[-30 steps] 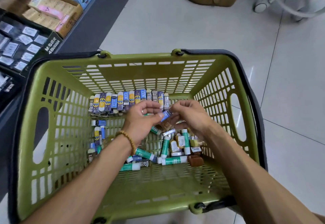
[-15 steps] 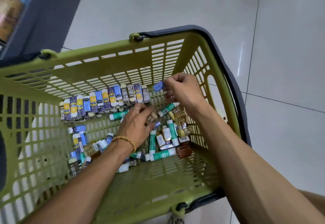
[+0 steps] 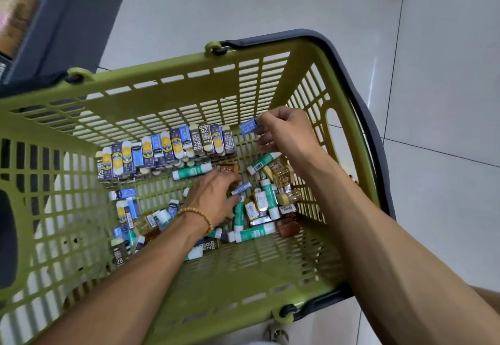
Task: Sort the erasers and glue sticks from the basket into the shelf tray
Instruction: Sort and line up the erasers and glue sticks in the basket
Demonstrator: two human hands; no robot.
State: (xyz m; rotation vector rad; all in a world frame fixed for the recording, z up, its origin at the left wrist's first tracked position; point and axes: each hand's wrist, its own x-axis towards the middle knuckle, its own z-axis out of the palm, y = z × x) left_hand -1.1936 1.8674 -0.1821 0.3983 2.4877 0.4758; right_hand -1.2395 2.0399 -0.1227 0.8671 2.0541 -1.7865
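Observation:
A green plastic basket (image 3: 167, 82) on the floor holds a row of sleeved erasers (image 3: 165, 150) standing along its far wall and a loose heap of green-and-white glue sticks (image 3: 192, 170), erasers and small amber bottles. My right hand (image 3: 286, 133) pinches a blue-sleeved eraser (image 3: 248, 126) just past the right end of that row. My left hand (image 3: 213, 196), with a bead bracelet on the wrist, reaches down into the heap, fingers curled over a blue eraser (image 3: 240, 188); the grip itself is hidden.
The basket has a dark grey handle (image 3: 359, 101) folded along its right rim. Pale floor tiles (image 3: 270, 1) surround it. A dark shelf unit with boxed goods (image 3: 16, 12) stands at the upper left. Small amber bottles (image 3: 282, 179) lie near the basket's right wall.
My right hand carried the blue eraser from the basket's middle to the right end of the eraser row. My left hand dropped into the loose heap. The view tilted down and right.

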